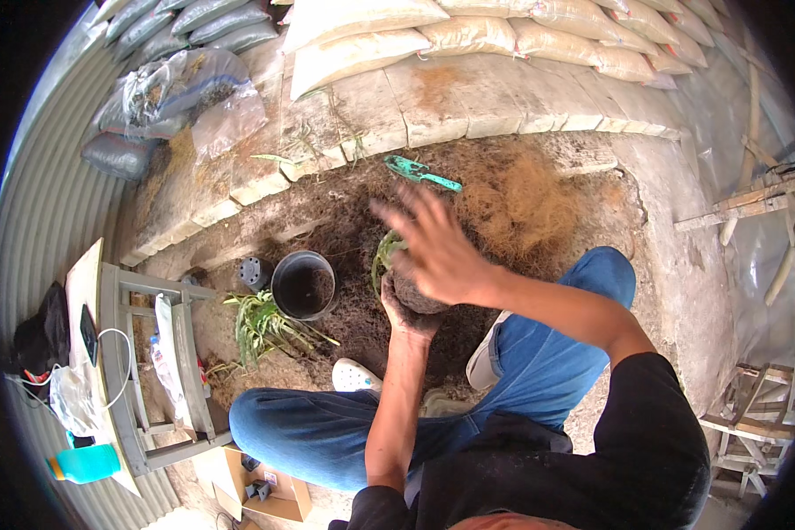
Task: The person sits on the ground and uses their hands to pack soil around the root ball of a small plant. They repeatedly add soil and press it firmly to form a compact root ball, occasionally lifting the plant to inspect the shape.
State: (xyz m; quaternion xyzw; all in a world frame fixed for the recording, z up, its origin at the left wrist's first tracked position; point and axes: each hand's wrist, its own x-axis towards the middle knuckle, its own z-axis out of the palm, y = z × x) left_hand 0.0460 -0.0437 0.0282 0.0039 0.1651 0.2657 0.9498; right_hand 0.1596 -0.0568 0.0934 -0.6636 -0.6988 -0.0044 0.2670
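My left hand [407, 308] is cupped under a dark root ball [419, 295] of soil, which belongs to a small green plant [387, 255]. Over it, my right hand [437, 252] is blurred, with fingers spread; whether its fingertips touch the root ball cannot be told. Beyond that hand a turquoise hand trowel [424, 173] lies on the soil. Left of the plant stands a round black plastic pot [303, 286] with some soil inside, beside a smaller black pot [255, 273] showing its holed base. A bunch of green leafy plants [262, 328] lies near them.
Loose dark soil [358, 318] covers the ground, with brown fibre [530, 205] at its right. A concrete slab ledge [364, 116] and stacked filled sacks [470, 36] are behind. A wooden table [116, 371] stands left, a cardboard box [285, 507] below it.
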